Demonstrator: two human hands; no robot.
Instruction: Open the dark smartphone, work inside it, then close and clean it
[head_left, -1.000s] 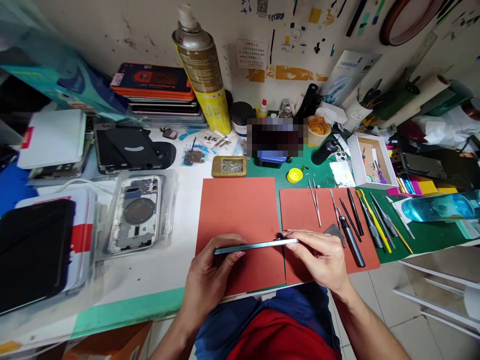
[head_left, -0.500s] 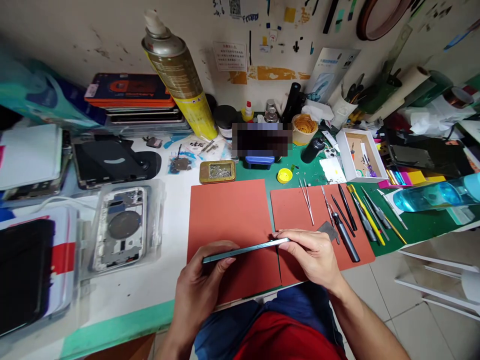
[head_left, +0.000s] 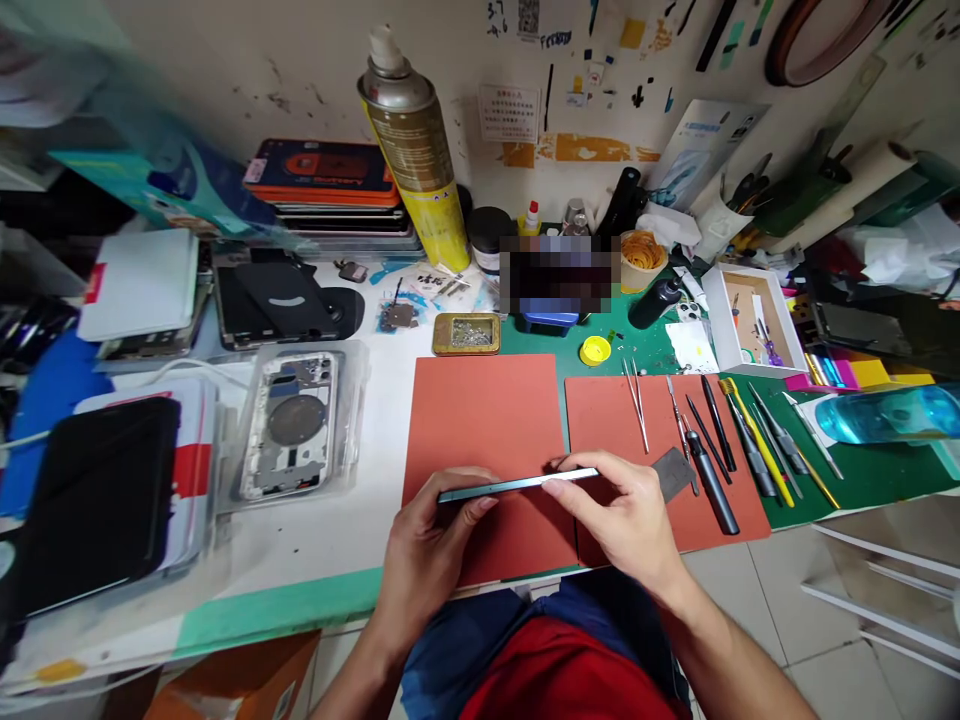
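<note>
A slim smartphone [head_left: 517, 484] is held edge-on above the reddish-brown mats, its narrow side facing me. My left hand [head_left: 435, 525] pinches its left end between thumb and fingers. At the other end, my right hand [head_left: 622, 505] grips it with the thumb on the near side and fingers behind. The phone's two broad faces are mostly hidden at this angle. Beneath it lie the left mat [head_left: 480, 410] and the right mat [head_left: 600, 420]. A grey flat piece [head_left: 673, 472] rests just beyond my right hand.
Tweezers [head_left: 636, 405], a dark screwdriver [head_left: 712, 485] and a yellow brush [head_left: 757, 440] lie on the right. A phone housing [head_left: 292, 425] sits in a plastic tray on the left. Behind stand a spray can [head_left: 416, 150], a metal tin [head_left: 466, 334] and a white box [head_left: 754, 320].
The view has swung left, so the bench appears shifted right. My right thumb has slid inward along the phone's edge; both hands keep hold of it.
</note>
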